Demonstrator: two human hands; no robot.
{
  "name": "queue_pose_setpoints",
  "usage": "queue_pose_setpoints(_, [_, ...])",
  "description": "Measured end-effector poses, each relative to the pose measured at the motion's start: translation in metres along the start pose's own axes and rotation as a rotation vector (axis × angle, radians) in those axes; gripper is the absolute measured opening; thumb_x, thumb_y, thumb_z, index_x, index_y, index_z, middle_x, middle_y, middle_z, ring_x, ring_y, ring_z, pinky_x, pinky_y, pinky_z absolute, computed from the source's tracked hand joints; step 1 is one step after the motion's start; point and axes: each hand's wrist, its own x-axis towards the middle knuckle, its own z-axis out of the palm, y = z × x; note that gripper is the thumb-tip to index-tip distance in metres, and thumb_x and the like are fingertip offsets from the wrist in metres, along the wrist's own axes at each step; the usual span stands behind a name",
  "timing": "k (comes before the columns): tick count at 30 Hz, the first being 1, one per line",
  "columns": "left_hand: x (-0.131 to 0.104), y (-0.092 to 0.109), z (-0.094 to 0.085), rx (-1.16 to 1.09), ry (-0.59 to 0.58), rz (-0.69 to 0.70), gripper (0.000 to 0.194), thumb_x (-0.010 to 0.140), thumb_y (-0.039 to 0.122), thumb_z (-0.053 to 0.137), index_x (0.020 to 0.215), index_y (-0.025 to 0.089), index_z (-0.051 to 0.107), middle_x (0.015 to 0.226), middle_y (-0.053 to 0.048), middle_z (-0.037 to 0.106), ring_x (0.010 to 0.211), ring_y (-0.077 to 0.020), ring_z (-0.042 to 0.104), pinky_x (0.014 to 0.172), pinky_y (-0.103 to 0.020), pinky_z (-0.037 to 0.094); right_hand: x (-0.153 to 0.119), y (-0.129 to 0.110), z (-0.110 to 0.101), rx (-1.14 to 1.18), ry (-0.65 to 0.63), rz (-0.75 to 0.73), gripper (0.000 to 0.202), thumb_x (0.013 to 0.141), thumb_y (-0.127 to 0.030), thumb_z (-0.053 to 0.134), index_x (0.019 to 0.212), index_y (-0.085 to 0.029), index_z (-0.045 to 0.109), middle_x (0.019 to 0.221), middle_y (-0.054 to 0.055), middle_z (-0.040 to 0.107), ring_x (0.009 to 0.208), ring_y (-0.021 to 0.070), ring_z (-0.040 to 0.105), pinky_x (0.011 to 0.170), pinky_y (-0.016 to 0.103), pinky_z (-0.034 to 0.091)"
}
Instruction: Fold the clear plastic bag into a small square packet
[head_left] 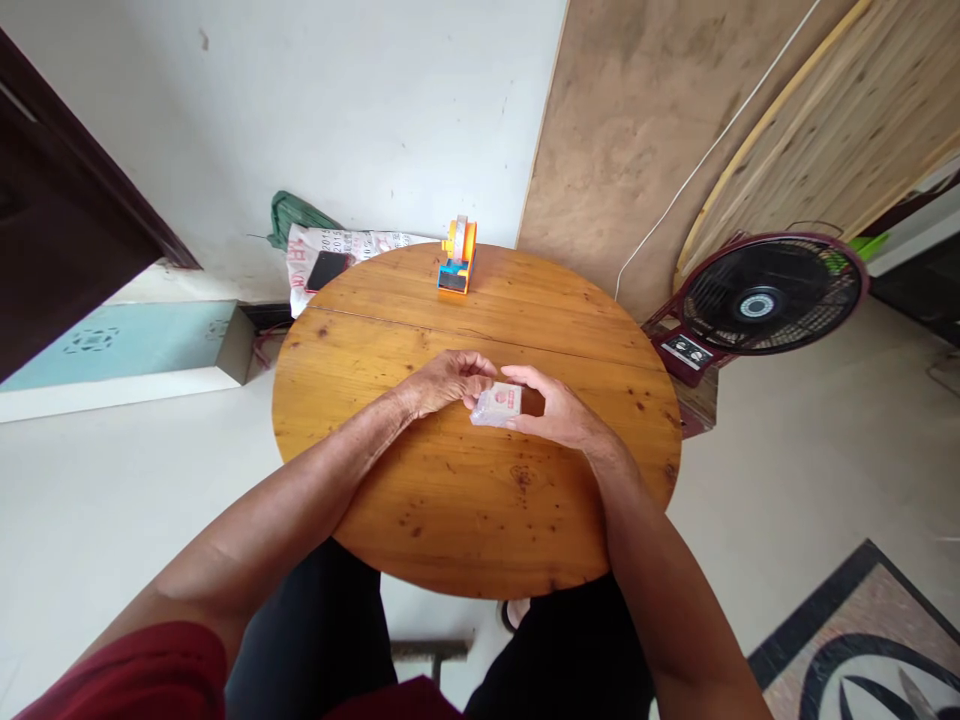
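A small white box (504, 400) with red print sits between my two hands over the middle of the round wooden table (450, 500). What looks like clear plastic shows along its lower left side. My left hand (450, 382) is closed at the box's left end, with thumb and fingers pinching its upper left corner. From the right, my right hand (555, 408) curves around the box. Its thumb touches the lower edge and its forefinger reaches over the far edge, leaving a gap at the palm. Whether the box rests on the tabletop I cannot tell.
A tape dispenser (456, 262) in orange and blue stands near the table's far edge. Beyond the left rim, a dark phone (327, 270) lies on a printed white sack (360, 240). An electric fan (757, 300) stands at the right. A white wall rises behind.
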Motion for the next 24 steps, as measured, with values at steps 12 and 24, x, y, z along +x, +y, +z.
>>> queue_pose_setpoints(12, [-0.001,0.001,0.003,-0.004,0.061,0.072,0.029,0.068,0.031,0.075,0.088,0.012,0.065,0.068,0.001,0.061,0.053,-0.0059,0.048,0.046,-0.018,0.034,-0.005,-0.01,-0.007,0.064,-0.019,0.008,0.067,0.074,-0.037,0.074,0.135,-0.027,0.05,0.136,0.006,0.057,0.125,0.0264,0.054,0.105,0.043,0.041])
queue_pose_setpoints(24, [0.004,0.003,-0.001,-0.053,0.334,0.118,0.018,0.057,0.021,0.063,0.073,0.013,0.065,0.059,0.003,0.058,0.048,-0.0071,0.048,0.043,-0.019,0.034,0.03,0.048,0.017,0.133,0.619,0.051,0.026,0.088,-0.038,0.047,0.088,-0.022,0.067,0.096,0.004,0.071,0.089,0.021,0.067,0.088,0.036,0.049])
